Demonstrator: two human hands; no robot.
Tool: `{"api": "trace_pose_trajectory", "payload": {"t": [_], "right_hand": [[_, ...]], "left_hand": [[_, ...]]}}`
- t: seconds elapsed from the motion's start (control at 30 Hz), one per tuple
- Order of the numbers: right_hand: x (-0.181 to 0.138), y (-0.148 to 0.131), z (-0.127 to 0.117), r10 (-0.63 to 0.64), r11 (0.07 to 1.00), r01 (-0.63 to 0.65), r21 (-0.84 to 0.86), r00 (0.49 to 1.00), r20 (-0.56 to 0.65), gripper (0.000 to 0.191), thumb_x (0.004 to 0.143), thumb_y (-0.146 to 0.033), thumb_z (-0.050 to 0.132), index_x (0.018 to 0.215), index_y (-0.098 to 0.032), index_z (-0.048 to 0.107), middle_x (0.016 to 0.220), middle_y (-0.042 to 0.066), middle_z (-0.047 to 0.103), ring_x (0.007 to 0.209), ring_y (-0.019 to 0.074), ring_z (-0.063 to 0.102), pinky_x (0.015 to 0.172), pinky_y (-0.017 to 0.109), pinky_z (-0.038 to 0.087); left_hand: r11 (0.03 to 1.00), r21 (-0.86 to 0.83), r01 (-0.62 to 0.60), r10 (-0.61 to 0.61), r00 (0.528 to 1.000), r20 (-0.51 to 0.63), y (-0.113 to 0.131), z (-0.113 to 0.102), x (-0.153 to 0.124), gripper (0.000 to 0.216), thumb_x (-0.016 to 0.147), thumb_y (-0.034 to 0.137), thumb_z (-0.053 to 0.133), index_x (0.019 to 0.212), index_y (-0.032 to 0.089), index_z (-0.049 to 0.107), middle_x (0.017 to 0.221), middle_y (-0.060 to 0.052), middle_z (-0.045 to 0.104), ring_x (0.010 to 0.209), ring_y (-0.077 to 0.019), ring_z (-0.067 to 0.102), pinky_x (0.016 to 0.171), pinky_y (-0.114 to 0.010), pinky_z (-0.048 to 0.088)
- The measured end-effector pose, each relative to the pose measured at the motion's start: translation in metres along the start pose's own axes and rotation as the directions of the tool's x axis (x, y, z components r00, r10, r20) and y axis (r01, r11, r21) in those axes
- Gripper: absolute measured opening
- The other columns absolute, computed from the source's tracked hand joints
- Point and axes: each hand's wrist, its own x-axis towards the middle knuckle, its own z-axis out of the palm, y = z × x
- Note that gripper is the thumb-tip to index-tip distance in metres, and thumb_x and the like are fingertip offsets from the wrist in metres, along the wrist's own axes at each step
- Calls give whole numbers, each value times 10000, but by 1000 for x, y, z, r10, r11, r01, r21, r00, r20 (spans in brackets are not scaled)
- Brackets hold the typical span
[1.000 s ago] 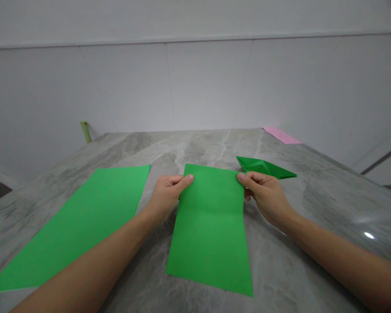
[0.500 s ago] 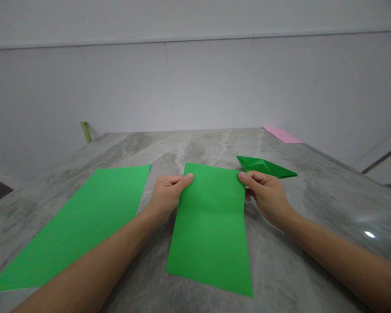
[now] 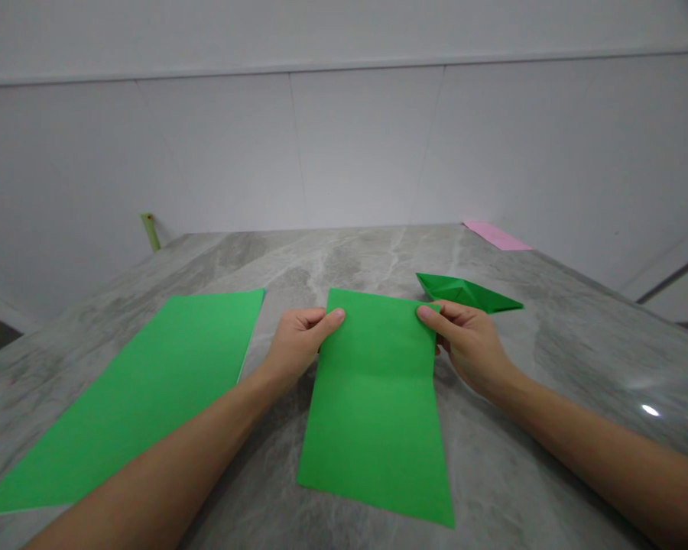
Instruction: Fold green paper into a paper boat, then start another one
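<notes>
A green sheet of paper (image 3: 378, 412) is held up in front of me, with a faint crease running across its middle. My left hand (image 3: 301, 336) pinches its upper left edge, thumb on the near face. At the upper right corner my right hand (image 3: 470, 336) pinches the same sheet; the fingers behind the paper are partly hidden. Just beyond my right hand lies a folded green paper boat (image 3: 464, 292), its lower edge partly covered by that hand.
To the left, a stack of green paper (image 3: 149, 389) lies on the grey marbled table (image 3: 344, 256), partly behind my left forearm. A pink sheet (image 3: 498, 236) sits at the far right edge. A yellow-green strip (image 3: 150, 231) stands at the far left corner, before a white wall.
The green sheet and both hands have shifted slightly to the right and a little down. Both hands keep their pinch on it.
</notes>
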Motion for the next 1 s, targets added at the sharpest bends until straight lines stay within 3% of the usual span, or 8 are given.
{"api": "trace_pose_trajectory", "payload": {"t": [0.2, 0.37, 0.53, 0.77, 1.0], "right_hand": [[-2, -3, 1, -1, 999, 3, -54, 999, 43, 367, 773, -469, 757, 611, -166, 628, 493, -43, 505, 440, 78, 427, 425, 222, 306], [-5, -7, 4, -11, 993, 18, -119, 998, 63, 467, 775, -542, 733, 541, -167, 582, 476, -40, 480, 440, 79, 425, 431, 224, 322], [-8, -4, 7, 50, 995, -42, -91, 995, 89, 479, 736, -599, 746, 561, -164, 650, 505, -16, 550, 457, 91, 468, 449, 228, 377], [-15, -5, 11, 174, 984, -178, -9, 951, 256, 381, 684, -552, 809, 686, -173, 765, 672, 54, 744, 599, 175, 673, 581, 283, 547], [-16, -4, 13, 183, 983, -173, -59, 944, 276, 444, 699, -575, 787, 577, -156, 705, 609, 60, 710, 496, 142, 604, 491, 266, 491]], "left_hand": [[1000, 29, 6, -7, 999, 32, -4, 2, 2, 381, 757, 514, 698, 693, 140, 663, 611, -13, 601, 513, -125, 523, 493, -243, 419], [946, 279, -162, 188, 980, -69, -1, 4, -3, 401, 843, 485, 573, 591, 179, 513, 546, 47, 397, 482, -91, 343, 445, -220, 265], [879, 420, -227, 304, 944, -126, 0, 5, -4, 411, 861, 443, 544, 561, 199, 404, 563, 53, 313, 515, -101, 303, 470, -239, 237], [882, 414, -226, 311, 939, -148, -3, 5, -4, 396, 878, 441, 531, 587, 202, 410, 583, 49, 318, 535, -108, 308, 488, -247, 244], [897, 378, -227, 305, 939, -160, -2, 5, -4, 398, 884, 439, 538, 588, 200, 422, 584, 49, 329, 535, -109, 303, 485, -248, 241]]}}
